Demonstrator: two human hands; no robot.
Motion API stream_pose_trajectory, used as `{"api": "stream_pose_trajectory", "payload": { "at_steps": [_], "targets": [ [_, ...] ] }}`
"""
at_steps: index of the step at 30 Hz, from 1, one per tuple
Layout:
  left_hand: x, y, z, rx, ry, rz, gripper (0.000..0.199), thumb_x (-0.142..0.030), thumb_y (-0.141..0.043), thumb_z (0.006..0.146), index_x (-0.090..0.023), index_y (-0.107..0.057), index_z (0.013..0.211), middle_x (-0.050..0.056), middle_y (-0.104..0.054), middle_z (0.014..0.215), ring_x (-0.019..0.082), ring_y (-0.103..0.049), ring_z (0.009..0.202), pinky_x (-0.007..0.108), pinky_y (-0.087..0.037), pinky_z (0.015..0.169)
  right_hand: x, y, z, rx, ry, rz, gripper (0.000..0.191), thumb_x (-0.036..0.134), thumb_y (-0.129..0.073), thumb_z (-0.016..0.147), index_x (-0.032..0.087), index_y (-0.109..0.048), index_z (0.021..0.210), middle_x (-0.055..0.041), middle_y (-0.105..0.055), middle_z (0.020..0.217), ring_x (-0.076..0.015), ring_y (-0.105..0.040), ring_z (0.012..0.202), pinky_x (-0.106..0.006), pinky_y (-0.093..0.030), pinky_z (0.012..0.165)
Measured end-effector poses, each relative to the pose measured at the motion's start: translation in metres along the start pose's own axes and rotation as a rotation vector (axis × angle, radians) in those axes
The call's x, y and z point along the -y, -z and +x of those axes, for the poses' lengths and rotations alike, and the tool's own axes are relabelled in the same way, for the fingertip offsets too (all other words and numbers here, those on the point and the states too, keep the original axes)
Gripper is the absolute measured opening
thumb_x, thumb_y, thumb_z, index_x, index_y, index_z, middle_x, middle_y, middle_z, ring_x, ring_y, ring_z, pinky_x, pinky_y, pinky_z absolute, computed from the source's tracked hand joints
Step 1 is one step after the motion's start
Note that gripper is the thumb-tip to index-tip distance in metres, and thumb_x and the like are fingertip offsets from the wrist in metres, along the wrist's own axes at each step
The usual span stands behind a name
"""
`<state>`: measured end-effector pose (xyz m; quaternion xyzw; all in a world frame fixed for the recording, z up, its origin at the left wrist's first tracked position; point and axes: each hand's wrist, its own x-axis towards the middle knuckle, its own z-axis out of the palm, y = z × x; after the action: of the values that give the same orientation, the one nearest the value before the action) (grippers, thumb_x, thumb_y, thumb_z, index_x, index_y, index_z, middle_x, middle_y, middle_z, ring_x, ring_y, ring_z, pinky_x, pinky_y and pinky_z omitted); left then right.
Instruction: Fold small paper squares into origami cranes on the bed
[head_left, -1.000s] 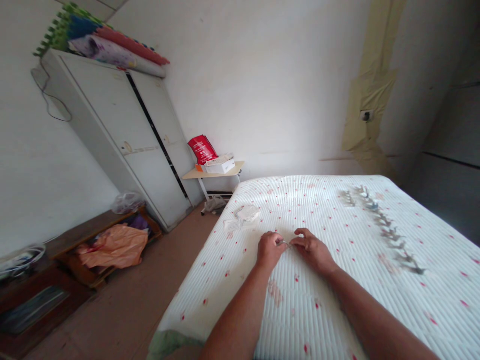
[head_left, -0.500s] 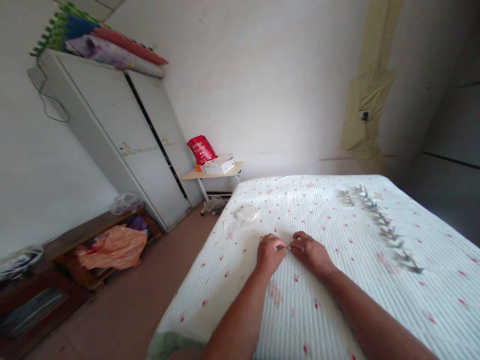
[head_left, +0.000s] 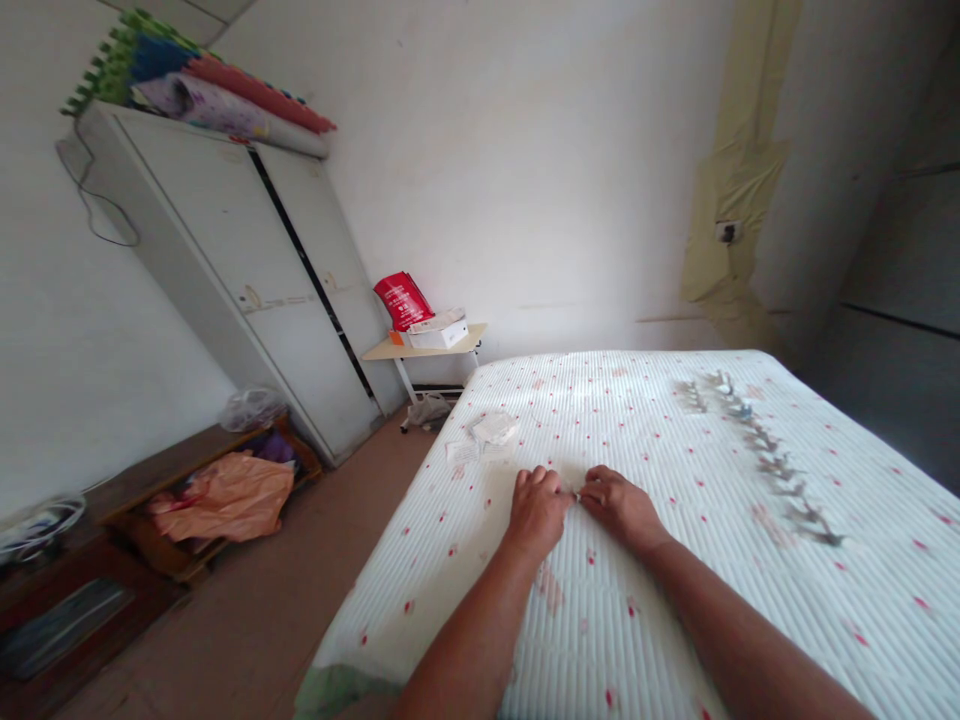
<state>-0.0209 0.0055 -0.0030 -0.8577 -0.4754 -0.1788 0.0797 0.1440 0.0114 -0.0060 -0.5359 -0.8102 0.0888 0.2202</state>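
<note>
Over the middle of a white ribbed bed cover (head_left: 600, 640) with red dots, my left hand (head_left: 538, 508) and my right hand (head_left: 621, 505) meet almost fingertip to fingertip. Both are closed in a pinch. A tiny pale and dark piece (head_left: 577, 495) shows between them, too small and blurred to name. Most of it is hidden by the fingers. To the right, several small greyish pieces (head_left: 780, 468) lie in a slanting row, with a shorter group (head_left: 691, 395) beside its far end. Beyond my left hand rests a crumpled whitish clear wrapper (head_left: 495, 428).
A small table (head_left: 382, 350) with a red bag (head_left: 403, 300) and a white box (head_left: 442, 333) stands past the bed's far left corner. A grey cabinet (head_left: 225, 240) leans into view at left, above a low wooden unit (head_left: 127, 475) with an orange plastic bag (head_left: 229, 495).
My left hand has turned slightly, its fingers curling nearer the small piece, and its wrist has shifted a little left. My right hand stays almost where it was.
</note>
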Motion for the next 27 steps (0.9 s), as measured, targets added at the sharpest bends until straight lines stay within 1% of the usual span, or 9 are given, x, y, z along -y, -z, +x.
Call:
{"api": "stream_pose_trajectory", "payload": {
  "at_steps": [5,10,15,18,20,23,27],
  "targets": [
    [0.002,0.001,-0.005,-0.008,0.016,-0.008,0.025,-0.021,-0.045,0.084,-0.030,-0.067,0.090,0.005,-0.054,0.079,0.019,-0.042,0.084,0.034,-0.030,0.072,-0.002,0.000,-0.001,-0.021,0.019,0.069,0.026,0.025,-0.044,0.082,0.024,-0.070,0.082,-0.0047,-0.060,0.098,-0.0145,-0.058,0.084,-0.023,-0.044,0.071],
    [0.003,0.001,-0.005,-0.056,0.058,-0.029,0.025,-0.017,-0.046,0.081,-0.028,-0.067,0.087,0.005,-0.055,0.080,0.018,-0.043,0.083,0.033,-0.030,0.072,-0.008,-0.003,-0.003,-0.071,0.037,0.169,0.025,0.024,-0.043,0.081,0.023,-0.067,0.089,-0.0041,-0.058,0.098,-0.0131,-0.059,0.080,-0.023,-0.044,0.071],
    [0.003,-0.001,-0.004,-0.069,0.069,-0.066,0.024,-0.014,-0.048,0.078,-0.027,-0.067,0.086,0.004,-0.054,0.079,0.018,-0.043,0.084,0.031,-0.032,0.072,-0.014,-0.007,-0.003,-0.093,0.029,0.196,0.028,0.016,-0.043,0.077,0.023,-0.066,0.092,-0.0042,-0.057,0.100,-0.0133,-0.059,0.080,-0.023,-0.045,0.072],
    [0.003,0.000,-0.004,-0.063,0.064,-0.085,0.025,-0.014,-0.049,0.077,-0.029,-0.066,0.088,0.003,-0.054,0.080,0.017,-0.043,0.084,0.031,-0.032,0.073,-0.014,-0.007,-0.003,-0.087,0.010,0.193,0.030,0.014,-0.044,0.075,0.024,-0.066,0.093,-0.0040,-0.057,0.103,-0.0131,-0.060,0.080,-0.023,-0.045,0.071],
    [0.003,0.000,-0.004,-0.053,0.058,-0.093,0.027,-0.013,-0.049,0.076,-0.030,-0.066,0.090,0.003,-0.054,0.080,0.017,-0.043,0.084,0.031,-0.032,0.073,-0.013,-0.006,-0.003,-0.071,-0.001,0.172,0.031,0.015,-0.044,0.077,0.026,-0.067,0.093,-0.0039,-0.056,0.105,-0.0130,-0.060,0.079,-0.024,-0.045,0.070],
    [0.001,-0.001,-0.002,-0.026,0.061,-0.091,0.026,-0.013,-0.049,0.077,-0.028,-0.066,0.090,0.003,-0.054,0.081,0.017,-0.043,0.086,0.031,-0.032,0.074,-0.010,-0.005,-0.002,-0.040,-0.007,0.129,0.031,0.017,-0.043,0.080,0.029,-0.068,0.096,-0.0038,-0.057,0.102,-0.0133,-0.060,0.079,-0.024,-0.044,0.069],
    [0.000,-0.001,-0.001,0.008,0.077,-0.087,0.023,-0.016,-0.047,0.080,-0.027,-0.066,0.089,0.004,-0.054,0.082,0.017,-0.042,0.087,0.031,-0.032,0.074,-0.008,-0.005,-0.001,-0.017,-0.009,0.089,0.033,0.016,-0.043,0.081,0.031,-0.068,0.097,-0.0033,-0.058,0.099,-0.0129,-0.059,0.080,-0.022,-0.043,0.069]
  ]
}}
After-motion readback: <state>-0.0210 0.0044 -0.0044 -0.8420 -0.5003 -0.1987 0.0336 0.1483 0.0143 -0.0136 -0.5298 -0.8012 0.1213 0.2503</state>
